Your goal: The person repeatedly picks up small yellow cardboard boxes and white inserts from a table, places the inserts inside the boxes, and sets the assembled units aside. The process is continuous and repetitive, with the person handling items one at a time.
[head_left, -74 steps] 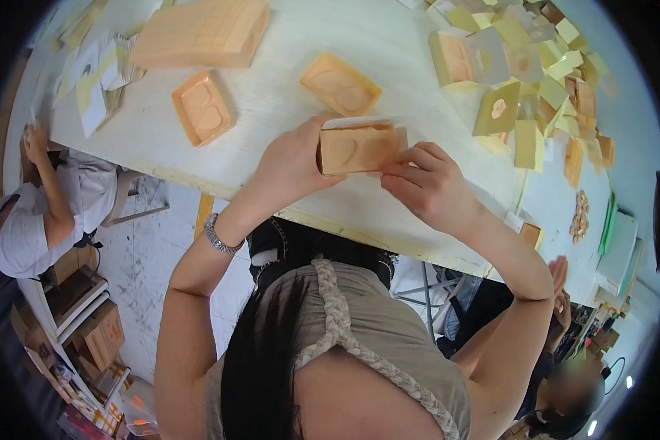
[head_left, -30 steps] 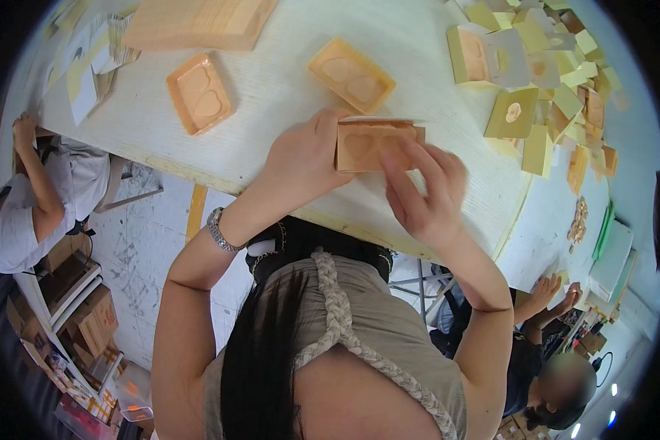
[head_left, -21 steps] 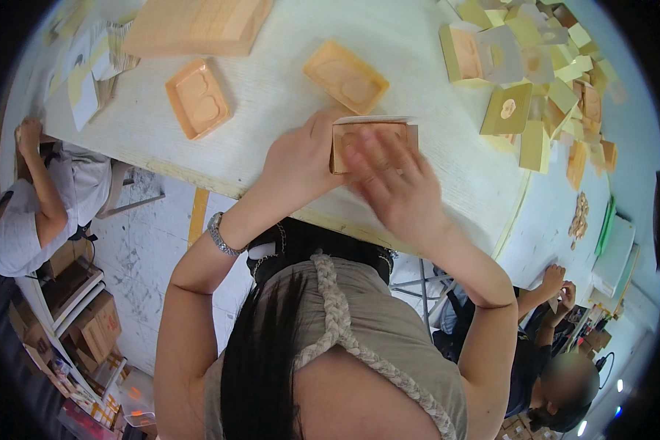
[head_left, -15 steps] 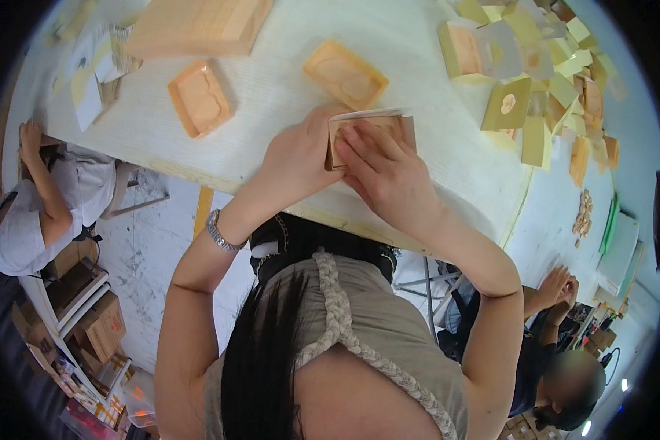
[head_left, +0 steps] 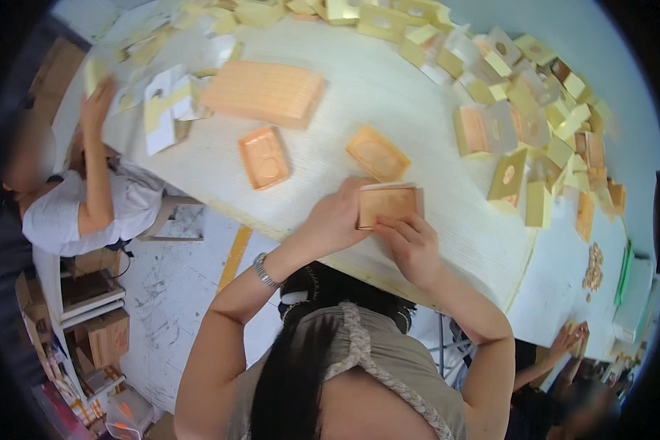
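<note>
left hand [head_left: 339, 218]: one, closed round the left end of a small open box, thumb side uppermost. right hand [head_left: 416, 249]: one, fingers bent and together, tips touching the lower right of the same box; whether they pinch or merely press is too small to tell. small open box [head_left: 389, 192]: one, held between both hands above the near edge of the table, open side facing up toward the wearer, a pale flap along its far side, a peach-coloured insert [head_left: 386, 205] lying within. wristwatch [head_left: 262, 270]: one, silver, on the left wrist. loose trays: two, orange, shallow, with moulded hollows; the first tray [head_left: 378, 152] just beyond the box, the second tray [head_left: 264, 158] farther left. long block [head_left: 260, 89]: one, light orange, finely lined, behind the second tray. folded cards [head_left: 167, 110]: several, white and yellow, left of the block. yellow boxes [head_left: 517, 180]: many, heaped along the far and right sides of the white table [head_left: 462, 242], some with flaps open. small gold-brown pieces [head_left: 592, 271]: a narrow pile, far right. co-workers: two; one in a pale top [head_left: 73, 214] at left, one with both hands [head_left: 568, 339] raised near the table at lower right.
</note>
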`<control>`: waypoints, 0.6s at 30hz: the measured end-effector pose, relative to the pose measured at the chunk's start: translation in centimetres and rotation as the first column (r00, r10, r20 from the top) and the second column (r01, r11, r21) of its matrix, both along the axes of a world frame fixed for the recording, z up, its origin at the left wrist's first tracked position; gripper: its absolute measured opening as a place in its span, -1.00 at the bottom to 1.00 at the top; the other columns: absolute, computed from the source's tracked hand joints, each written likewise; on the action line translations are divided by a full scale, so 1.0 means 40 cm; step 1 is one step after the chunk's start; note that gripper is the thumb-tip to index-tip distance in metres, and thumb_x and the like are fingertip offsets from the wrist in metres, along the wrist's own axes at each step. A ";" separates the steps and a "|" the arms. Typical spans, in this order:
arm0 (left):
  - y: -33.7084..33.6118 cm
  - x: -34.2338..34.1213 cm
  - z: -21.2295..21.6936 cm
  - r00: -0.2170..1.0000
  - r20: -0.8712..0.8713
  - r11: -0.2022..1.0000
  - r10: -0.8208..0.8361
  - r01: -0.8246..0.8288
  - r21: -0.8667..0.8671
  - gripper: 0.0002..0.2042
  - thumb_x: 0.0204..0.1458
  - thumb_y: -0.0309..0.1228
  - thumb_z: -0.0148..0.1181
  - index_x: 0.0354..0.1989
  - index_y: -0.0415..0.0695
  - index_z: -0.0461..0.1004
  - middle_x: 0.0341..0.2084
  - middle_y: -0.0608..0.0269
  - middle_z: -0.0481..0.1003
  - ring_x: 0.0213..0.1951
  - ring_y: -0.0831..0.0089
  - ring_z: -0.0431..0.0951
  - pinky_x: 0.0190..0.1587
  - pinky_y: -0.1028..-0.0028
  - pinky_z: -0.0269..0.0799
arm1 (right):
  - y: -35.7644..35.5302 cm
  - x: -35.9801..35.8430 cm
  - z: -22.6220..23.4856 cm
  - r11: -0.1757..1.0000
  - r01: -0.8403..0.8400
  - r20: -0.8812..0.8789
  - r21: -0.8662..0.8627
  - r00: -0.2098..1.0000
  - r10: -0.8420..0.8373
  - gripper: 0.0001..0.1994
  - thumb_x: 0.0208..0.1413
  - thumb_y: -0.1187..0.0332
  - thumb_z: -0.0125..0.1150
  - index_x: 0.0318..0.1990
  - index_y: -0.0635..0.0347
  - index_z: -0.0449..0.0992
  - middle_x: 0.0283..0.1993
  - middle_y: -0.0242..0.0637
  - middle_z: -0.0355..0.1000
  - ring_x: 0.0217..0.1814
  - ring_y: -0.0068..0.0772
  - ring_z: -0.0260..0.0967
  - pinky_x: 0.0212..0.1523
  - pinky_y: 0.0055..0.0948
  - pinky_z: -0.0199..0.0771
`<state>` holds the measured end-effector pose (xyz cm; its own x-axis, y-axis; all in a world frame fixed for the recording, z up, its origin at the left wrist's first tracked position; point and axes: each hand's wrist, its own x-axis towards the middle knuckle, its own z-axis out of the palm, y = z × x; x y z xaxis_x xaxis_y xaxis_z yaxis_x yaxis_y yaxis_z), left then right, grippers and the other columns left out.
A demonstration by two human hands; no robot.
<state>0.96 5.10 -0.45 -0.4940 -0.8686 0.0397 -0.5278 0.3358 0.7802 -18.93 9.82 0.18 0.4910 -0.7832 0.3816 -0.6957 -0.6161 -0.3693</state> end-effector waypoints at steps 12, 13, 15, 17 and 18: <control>-0.333 0.587 0.060 0.601 -0.076 0.394 0.796 -0.609 -0.688 -0.43 -0.02 -0.24 0.35 0.12 -0.28 0.35 0.11 -0.10 0.36 0.10 -0.02 0.41 0.12 0.20 0.35 | -0.147 -0.130 0.124 0.804 0.496 0.034 -0.328 0.857 -0.515 -0.42 -0.12 0.47 0.43 0.16 0.13 0.44 0.27 -0.19 0.34 0.21 -0.05 0.29 0.20 -0.18 0.30; -0.382 0.591 0.063 0.634 -0.104 0.419 0.766 -0.616 -0.667 -0.42 -0.01 -0.22 0.34 0.13 -0.29 0.34 0.10 -0.12 0.38 0.13 -0.01 0.39 0.14 0.20 0.32 | -0.145 -0.066 0.084 0.932 0.341 0.011 -0.119 0.939 -0.342 -0.45 -0.15 0.42 0.45 0.10 0.15 0.48 0.22 -0.16 0.37 0.20 -0.01 0.29 0.17 -0.13 0.33; -0.468 0.609 0.084 0.685 -0.149 0.464 0.713 -0.620 -0.633 -0.39 0.00 -0.17 0.31 0.15 -0.31 0.33 0.09 -0.14 0.41 0.17 -0.01 0.36 0.19 0.20 0.28 | -0.153 0.043 0.024 0.972 0.229 -0.003 -0.052 0.973 -0.229 -0.55 -0.11 0.40 0.41 0.01 0.17 0.52 0.09 -0.19 0.44 0.10 -0.11 0.35 0.06 -0.16 0.38; -0.585 0.623 0.104 0.466 0.095 0.422 0.880 -0.673 -0.607 -0.43 0.03 -0.12 0.27 0.13 -0.24 0.37 0.01 -0.10 0.48 0.10 0.03 0.43 0.15 0.15 0.31 | -0.165 0.078 -0.031 0.977 0.190 -0.050 -0.091 0.979 -0.195 -0.61 -0.11 0.40 0.41 -0.07 0.21 0.52 -0.03 -0.24 0.48 -0.02 -0.18 0.39 -0.04 -0.20 0.39; -0.629 0.619 0.111 0.341 0.219 0.402 0.914 -0.692 -0.600 -0.45 0.04 -0.10 0.25 0.12 -0.21 0.39 -0.03 -0.08 0.51 0.06 0.04 0.47 0.13 0.13 0.33 | -0.178 0.081 -0.055 0.976 0.191 -0.048 -0.103 0.979 -0.196 -0.63 -0.12 0.40 0.41 -0.10 0.22 0.52 -0.08 -0.25 0.49 -0.08 -0.20 0.40 -0.08 -0.21 0.39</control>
